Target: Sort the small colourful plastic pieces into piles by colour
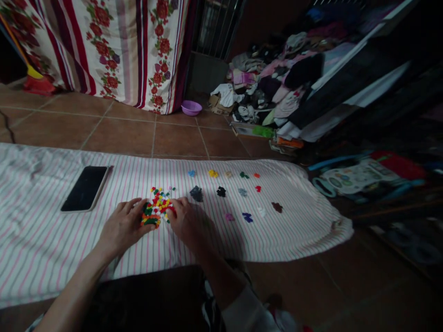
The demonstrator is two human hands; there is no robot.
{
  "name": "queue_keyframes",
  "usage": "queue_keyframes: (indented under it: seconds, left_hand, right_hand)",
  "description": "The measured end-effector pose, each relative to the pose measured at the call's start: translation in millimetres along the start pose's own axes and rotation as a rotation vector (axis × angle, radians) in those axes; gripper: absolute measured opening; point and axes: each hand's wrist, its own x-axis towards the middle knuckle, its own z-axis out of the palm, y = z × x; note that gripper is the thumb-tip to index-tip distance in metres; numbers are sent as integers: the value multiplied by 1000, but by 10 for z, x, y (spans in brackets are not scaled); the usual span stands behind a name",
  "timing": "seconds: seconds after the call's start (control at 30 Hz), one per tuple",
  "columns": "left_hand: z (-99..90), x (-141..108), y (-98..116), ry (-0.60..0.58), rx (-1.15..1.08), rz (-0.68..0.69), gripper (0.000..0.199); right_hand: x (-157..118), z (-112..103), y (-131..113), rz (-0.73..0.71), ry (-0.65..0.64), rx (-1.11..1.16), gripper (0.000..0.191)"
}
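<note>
Closest to me, my left forearm (71, 288) and my right sleeve (245, 313) come in from the near edge, both arms slanting inward over the striped cloth (138, 258). My left hand (125, 223) curves around the left edge of the heap of small coloured pieces (159, 205), fingers parted toward its far side and thumb reaching along its near side, so it is loosely spread. My right hand (182, 219) bends in from the right, fingertips down at the heap's right edge by some red bits; I cannot tell whether they pinch one. The heap lies between my hands, and my fingers hide parts of its two sides. Near my right hand, on its right, sits a dark grey cluster (196, 193), then a black cluster (221, 191) and a light grey cluster (242, 192). Farther off is a row with a yellow cluster (213, 173) and a dark green cluster (244, 174); nearer lie a pink cluster (229, 216) and a dark blue cluster (247, 217), with a brown cluster (277, 207) farther right. Well to the left, a phone (85, 189) lies flat, screen dark. Beyond the cloth, a flowered curtain (131, 55) hangs far left, a purple basin (191, 108) by its right lower corner, and piled clothes (266, 83) fill the far right.
</note>
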Motion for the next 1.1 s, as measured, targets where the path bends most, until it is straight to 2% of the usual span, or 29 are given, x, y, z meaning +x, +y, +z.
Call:
queue_keyframes:
  seconds: [0.23, 0.53, 0.7, 0.8, 0.97, 1.1]
  left_hand:
    - [48, 78, 43, -52, -125, -58, 59]
    - [-40, 270, 144, -77, -403, -257, 42]
    - [-82, 362, 201, -9, -583, -317, 38]
    - [-95, 396, 158, 30, -602, -366, 40]
    - [-37, 461, 53, 26, -457, -518, 39]
    - [50, 540, 87, -21, -423, -414, 43]
  right_hand:
    - [60, 53, -196, -8, -41, 42, 24]
    - [141, 41, -80, -100, -36, 220, 34]
    - [198, 41, -33, -195, -11, 329, 39]
    - [216, 81, 19, -148, 55, 310, 41]
    - [293, 228, 151, -15, 175, 224, 43]
    - [371, 303, 176, 23, 130, 197, 47]
